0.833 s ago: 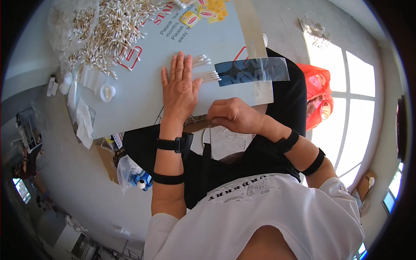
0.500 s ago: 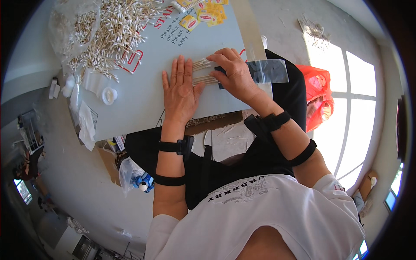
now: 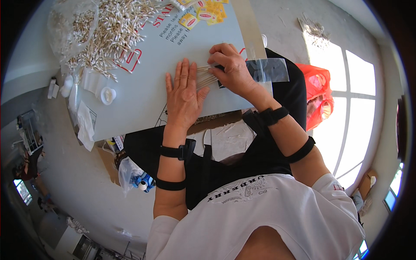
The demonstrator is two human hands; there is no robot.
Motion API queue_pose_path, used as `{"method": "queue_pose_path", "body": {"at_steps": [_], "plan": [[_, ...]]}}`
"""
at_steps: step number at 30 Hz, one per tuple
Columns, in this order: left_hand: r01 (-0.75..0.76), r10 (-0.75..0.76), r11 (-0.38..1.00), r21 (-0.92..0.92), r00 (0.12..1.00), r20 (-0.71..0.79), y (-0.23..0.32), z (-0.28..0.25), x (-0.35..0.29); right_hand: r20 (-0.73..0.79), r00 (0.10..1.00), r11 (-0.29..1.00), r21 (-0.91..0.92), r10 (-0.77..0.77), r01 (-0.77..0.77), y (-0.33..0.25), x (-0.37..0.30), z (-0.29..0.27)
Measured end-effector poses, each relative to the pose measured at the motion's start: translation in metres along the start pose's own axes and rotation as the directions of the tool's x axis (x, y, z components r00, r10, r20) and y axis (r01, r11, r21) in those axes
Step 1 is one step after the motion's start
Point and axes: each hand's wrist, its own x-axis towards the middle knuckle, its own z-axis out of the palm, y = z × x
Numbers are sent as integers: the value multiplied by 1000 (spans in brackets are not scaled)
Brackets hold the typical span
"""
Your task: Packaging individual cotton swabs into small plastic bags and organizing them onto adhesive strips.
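A small row of cotton swabs [image 3: 204, 78] lies on the grey tabletop board between my two hands. My left hand [image 3: 185, 97] is flat on the board with its fingers stretched out, its palm side and thumb next to the swabs' near ends. My right hand [image 3: 234, 69] has its fingers bent in a pinch at the other end of the swabs. Beneath it, a clear plastic sleeve with a dark part [image 3: 268, 70] sticks out past the board's right edge. The right fingertips partly hide where swabs and sleeve meet.
A big heap of loose cotton swabs [image 3: 117, 30] spills from a clear bag [image 3: 71, 26] at the far left. Several yellow packets [image 3: 206, 15] lie at the back. A small white round tub [image 3: 108, 95] stands at left. A red plastic bag [image 3: 320, 97] rests on the floor at right.
My left hand has slid slightly right and nearer to me, still flat. My right hand has shifted slightly, its fingers curling closer over the swabs, which lie more slanted.
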Motion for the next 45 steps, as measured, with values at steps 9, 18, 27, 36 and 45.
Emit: {"method": "queue_pose_path", "body": {"at_steps": [9, 18, 27, 36, 45], "plan": [[-55, -113, 856, -514, 951, -289, 2, 15, 2, -257, 922, 840, 530, 291, -117, -36, -40, 23], [-10, 5, 996, -90, 998, -62, 6, 9, -4, 156, 975, 987, 25, -161, 159, -4, -53, -24], [-58, 53, 995, -84, 996, -67, 16, 4, -9, -78, 996, 994, 97, -52, 59, -8, -31, 1], [368, -416, 906, -208, 686, -596, -127, -32, 43, -95, 996, 989, 145, -3, 16, -11, -31, -2], [632, -624, 773, -56, 741, -248, -119, -49, 95, -100, 995, 987, 157, -25, 41, -11, -30, -2]]}}
